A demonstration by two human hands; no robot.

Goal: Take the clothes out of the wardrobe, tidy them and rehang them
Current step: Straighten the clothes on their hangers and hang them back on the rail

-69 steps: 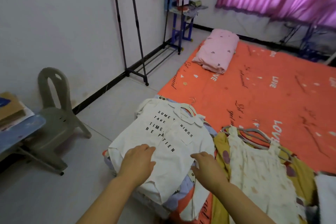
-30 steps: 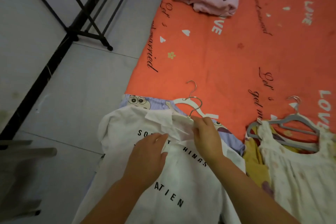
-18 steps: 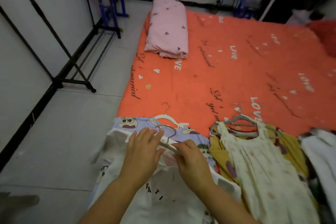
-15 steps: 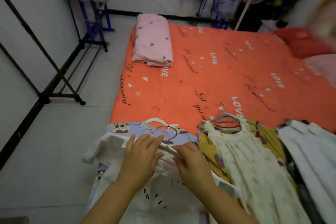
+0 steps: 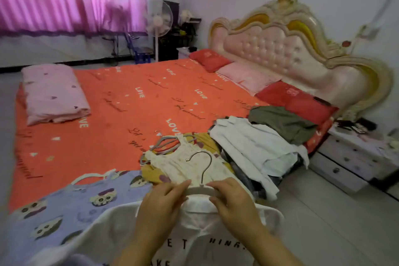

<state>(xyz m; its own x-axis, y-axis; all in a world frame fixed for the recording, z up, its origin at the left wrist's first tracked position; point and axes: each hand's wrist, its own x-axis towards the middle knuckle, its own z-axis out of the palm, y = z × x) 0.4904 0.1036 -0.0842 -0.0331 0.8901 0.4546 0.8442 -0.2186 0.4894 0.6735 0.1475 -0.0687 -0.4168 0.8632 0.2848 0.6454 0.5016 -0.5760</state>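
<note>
A white T-shirt (image 5: 207,242) with black lettering hangs on a white hanger (image 5: 199,190) whose metal hook stands upright. My left hand (image 5: 159,205) grips the hanger's left shoulder through the collar. My right hand (image 5: 235,203) grips its right shoulder. The shirt is held up in front of me, over the near edge of the bed. Beneath it lies a purple cartoon-print garment (image 5: 64,207) on its own white hanger. A cream floral dress (image 5: 181,164) on grey hangers lies just beyond, on top of a yellow garment (image 5: 208,142).
The orange bed sheet (image 5: 129,103) stretches ahead, with a folded pink quilt (image 5: 54,93) at far left. A white shirt (image 5: 252,144) and an olive garment (image 5: 280,121) lie at right near the pillows. A padded headboard (image 5: 291,49), a bedside drawer unit (image 5: 354,157) and a fan (image 5: 158,21) are behind.
Both hands went from smoothing the shirt to its collar, then took hold of the hanger and lifted it off the pile. My view swung right, from the clothes rack to the headboard.
</note>
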